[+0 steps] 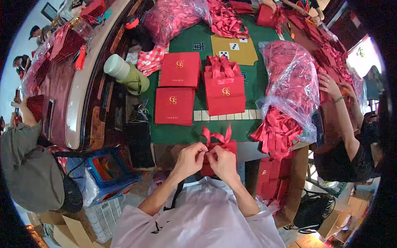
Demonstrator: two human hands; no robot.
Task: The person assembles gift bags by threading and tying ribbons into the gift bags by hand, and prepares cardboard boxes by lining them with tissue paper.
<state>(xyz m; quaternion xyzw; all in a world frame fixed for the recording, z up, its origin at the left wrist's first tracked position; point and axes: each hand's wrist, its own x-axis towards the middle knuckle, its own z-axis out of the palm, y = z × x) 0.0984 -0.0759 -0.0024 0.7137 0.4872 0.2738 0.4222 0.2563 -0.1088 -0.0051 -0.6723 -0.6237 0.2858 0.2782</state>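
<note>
At the near edge of the green table, a small red paper bag (230, 147) is in front of me, mostly covered by my hands. A red ribbon (217, 135) stands up from it in a loop with a loose end. My left hand (191, 160) is closed in a pinch at the ribbon. Close beside it, my right hand (222, 162) pinches at the same spot, thumb and fingertips together. The exact spot where the fingertips grip is small and partly hidden. Beyond lie two stacks of flat red bags (174, 105) and an upright group of red bags (225, 93) with ribbon handles.
A clear plastic sack of red ribbons (289, 78) spills toward the table's right edge. A green bottle (126, 74) lies at the left. Below right, a cardboard box (298, 182) holds red bags. Co-workers sit on both sides; one person's arm (345, 120) reaches in at right.
</note>
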